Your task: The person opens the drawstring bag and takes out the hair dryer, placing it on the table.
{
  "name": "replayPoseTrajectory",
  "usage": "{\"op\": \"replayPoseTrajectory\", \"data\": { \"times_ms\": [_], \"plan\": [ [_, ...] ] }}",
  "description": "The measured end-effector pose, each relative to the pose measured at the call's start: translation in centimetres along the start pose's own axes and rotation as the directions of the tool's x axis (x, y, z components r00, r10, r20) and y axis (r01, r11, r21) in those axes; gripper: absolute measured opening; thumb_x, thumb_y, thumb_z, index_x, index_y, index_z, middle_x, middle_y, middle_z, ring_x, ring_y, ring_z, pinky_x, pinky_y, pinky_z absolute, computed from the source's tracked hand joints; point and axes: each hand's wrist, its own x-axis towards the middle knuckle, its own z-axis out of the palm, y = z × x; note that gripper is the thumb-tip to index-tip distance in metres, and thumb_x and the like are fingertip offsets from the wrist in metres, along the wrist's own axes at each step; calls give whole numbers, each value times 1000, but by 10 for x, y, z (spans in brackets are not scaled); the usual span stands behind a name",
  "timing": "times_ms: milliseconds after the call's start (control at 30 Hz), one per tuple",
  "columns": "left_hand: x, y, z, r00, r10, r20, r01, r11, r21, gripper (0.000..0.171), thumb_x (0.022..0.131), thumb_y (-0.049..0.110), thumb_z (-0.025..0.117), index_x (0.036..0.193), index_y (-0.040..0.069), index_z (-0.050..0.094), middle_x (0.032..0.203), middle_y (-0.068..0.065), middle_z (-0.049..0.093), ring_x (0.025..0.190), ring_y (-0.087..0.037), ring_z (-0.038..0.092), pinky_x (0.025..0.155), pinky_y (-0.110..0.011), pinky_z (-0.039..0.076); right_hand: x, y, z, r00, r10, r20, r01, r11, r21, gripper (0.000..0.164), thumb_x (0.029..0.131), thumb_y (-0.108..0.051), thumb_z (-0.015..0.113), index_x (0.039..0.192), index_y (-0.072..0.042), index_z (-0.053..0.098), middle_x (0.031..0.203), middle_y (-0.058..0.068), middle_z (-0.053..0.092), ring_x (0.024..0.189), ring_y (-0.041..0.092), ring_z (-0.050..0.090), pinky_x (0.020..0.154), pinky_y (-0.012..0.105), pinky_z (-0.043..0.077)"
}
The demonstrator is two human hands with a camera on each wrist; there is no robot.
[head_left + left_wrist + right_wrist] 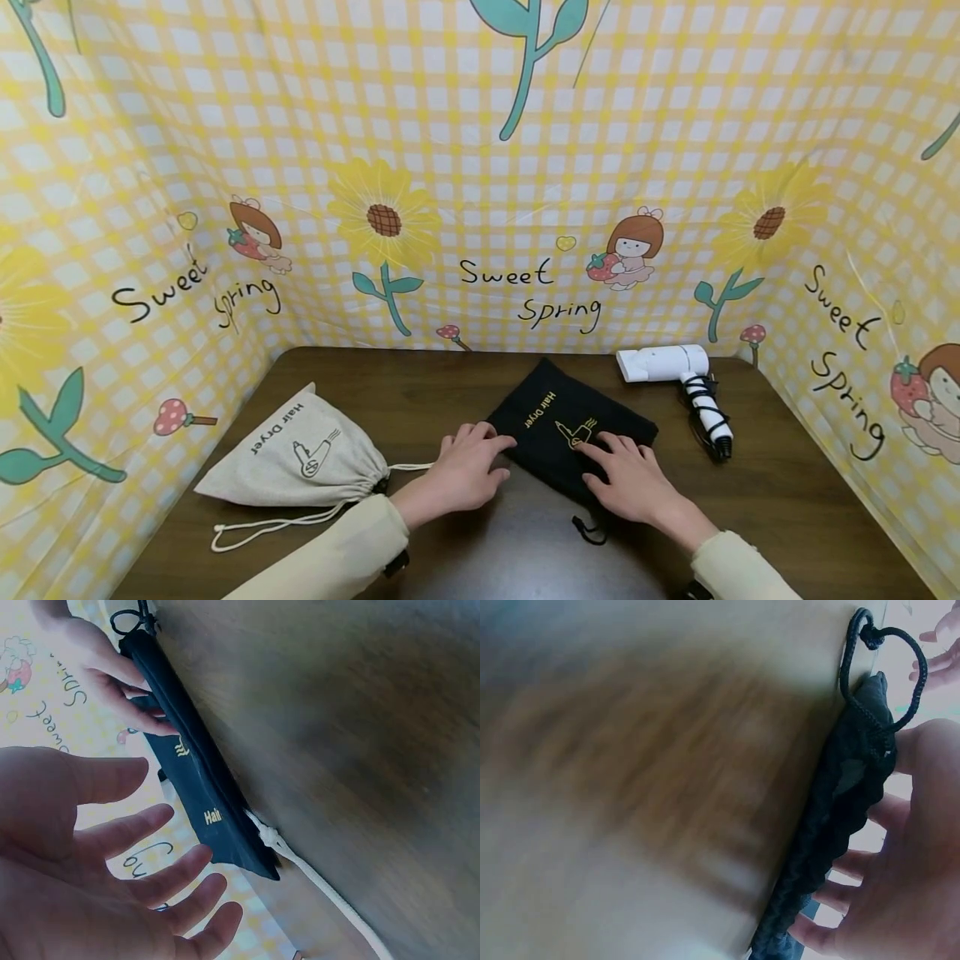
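Observation:
A black drawstring bag (528, 417) printed "Hair Dryer" in yellow lies on the table, its black cord (590, 531) looped at the near end. My right hand (636, 482) rests on it with spread fingers. In the right wrist view those fingers (851, 864) touch the bag by its ruffled opening (840, 802). Beside the bag's left edge is my left hand (465, 471), its fingers spread and nothing held; the left wrist view shows its palm (82, 855) facing the bag. A beige drawstring bag (300, 442), cinched at the neck, lies to the left.
At the back right lies a white hair dryer (663, 363), a black cord wound round its handle. White drawstrings (277, 525) trail from the beige bag. Yellow checked cloth (480, 167) with printed flowers encloses the brown table (420, 375) at the back and sides.

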Motion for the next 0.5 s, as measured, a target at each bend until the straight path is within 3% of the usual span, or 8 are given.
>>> {"op": "replayPoseTrajectory", "data": {
  "times_ms": [500],
  "plan": [
    [-3, 2, -1, 1000, 1, -2, -1, 1000, -13, 41, 101, 22, 72, 142, 15, 65, 137, -11, 55, 129, -38, 47, 95, -60, 39, -15, 23, -11, 995, 98, 23, -97, 995, -12, 44, 101, -30, 68, 144, -20, 65, 148, 21, 52, 136, 47, 46, 99, 73, 36]
  ]
}}
